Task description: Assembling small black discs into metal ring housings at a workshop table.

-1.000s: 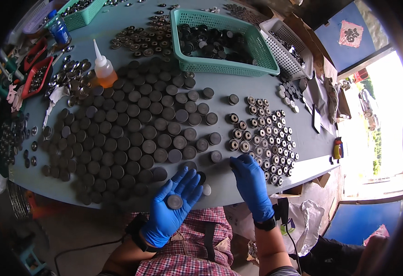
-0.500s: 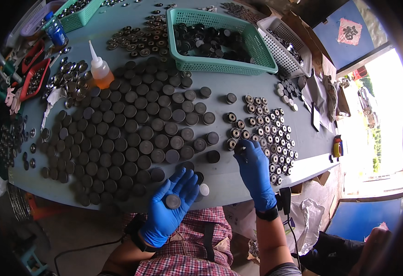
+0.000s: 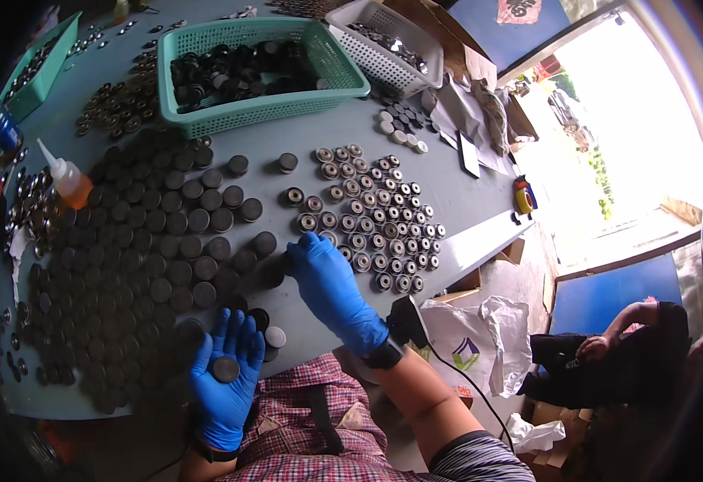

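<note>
My left hand (image 3: 231, 402), in a blue glove, is palm up at the near table edge with its fingers stretched. A flat dark round disc (image 3: 225, 369) lies on its palm. Beside its fingertips, a pale disc (image 3: 275, 336) tops a small stack. My right hand (image 3: 327, 281), gloved too, is bent over the table with its fingertips pinched together and pointing down; what they hold is hidden. It is between a dense field of dark round discs (image 3: 155, 221) on the left and a group of metal pieces with ringed tops (image 3: 378, 215) on the right.
A green basket (image 3: 267, 104) of dark discs stands at the back, beside a white basket (image 3: 404, 78) of metal parts. A bottle with a pointed nozzle (image 3: 70, 181) is at left. A tape roll (image 3: 523, 197) lies on the right edge. Another person's hand (image 3: 592, 348) shows lower right.
The view has swung right, so the table appears further left. My right hand has come left, nearer the dark discs. My left hand still bears its disc.
</note>
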Demonstrator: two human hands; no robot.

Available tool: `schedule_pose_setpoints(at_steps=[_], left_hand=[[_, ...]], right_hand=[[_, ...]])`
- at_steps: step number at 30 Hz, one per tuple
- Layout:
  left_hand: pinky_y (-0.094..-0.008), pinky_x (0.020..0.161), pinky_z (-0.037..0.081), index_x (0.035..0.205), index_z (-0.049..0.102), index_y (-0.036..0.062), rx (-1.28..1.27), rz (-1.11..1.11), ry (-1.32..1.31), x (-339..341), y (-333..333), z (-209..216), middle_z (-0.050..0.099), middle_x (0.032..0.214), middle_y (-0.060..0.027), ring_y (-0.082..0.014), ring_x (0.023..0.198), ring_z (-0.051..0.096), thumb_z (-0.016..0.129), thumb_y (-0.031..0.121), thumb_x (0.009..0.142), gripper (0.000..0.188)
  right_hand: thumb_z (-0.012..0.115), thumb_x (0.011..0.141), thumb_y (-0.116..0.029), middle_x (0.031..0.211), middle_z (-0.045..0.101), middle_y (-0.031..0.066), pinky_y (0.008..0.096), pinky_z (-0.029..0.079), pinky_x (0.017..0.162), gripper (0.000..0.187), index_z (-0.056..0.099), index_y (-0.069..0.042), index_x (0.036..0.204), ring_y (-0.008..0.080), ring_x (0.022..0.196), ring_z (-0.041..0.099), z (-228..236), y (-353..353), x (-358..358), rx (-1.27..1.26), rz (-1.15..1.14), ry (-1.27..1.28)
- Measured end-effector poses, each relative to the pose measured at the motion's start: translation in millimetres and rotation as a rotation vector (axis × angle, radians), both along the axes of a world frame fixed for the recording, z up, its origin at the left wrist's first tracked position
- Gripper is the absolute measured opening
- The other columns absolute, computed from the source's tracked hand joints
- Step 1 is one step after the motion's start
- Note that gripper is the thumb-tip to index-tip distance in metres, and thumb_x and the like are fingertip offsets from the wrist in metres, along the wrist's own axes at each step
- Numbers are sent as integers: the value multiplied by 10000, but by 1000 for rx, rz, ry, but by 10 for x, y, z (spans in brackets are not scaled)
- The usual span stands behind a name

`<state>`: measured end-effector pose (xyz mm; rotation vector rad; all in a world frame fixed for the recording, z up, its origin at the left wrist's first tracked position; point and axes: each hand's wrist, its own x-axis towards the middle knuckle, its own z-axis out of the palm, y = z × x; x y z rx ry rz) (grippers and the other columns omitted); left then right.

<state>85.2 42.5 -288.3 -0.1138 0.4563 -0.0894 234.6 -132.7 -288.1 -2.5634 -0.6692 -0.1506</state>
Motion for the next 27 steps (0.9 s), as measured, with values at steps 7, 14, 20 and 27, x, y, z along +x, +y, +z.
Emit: schedule_pose_setpoints(at_steps=[7,14,20,27], left_hand=[[-512,1156,333,1430,432,38,-11,-36,-29,28,-170,90,501,1428,-173,-320,1343,461,406,254,1039,448],[-504,1149,340,1415,462,51,59,-100,-108,-101,-406,139,515,1425,-153,-307,1338,472,408,237,1038,423],[-490,1147,346,1407,481,61,97,-149,-128,-162,-567,146,514,1427,-145,-291,1350,455,425,245,1029,424],[-418,1193,242,1468,408,43,389,-223,-289,-165,-625,51,422,1508,-140,-275,1419,354,299,322,1047,517]], right_hand=[[592,787,-19,952,549,179,429,487,779,104,588,-9,891,366,900,557,-118,18,67,45,22,-16],[620,788,-57,975,543,191,439,483,802,167,563,-9,937,377,905,556,-307,-104,82,236,-1,-44],[714,816,-157,1099,568,164,432,498,818,372,583,-52,1149,377,996,574,-146,-129,-112,407,-92,-91],[698,794,-64,1037,592,141,409,528,770,422,614,-91,1207,354,923,613,328,-182,-1379,448,281,172]])
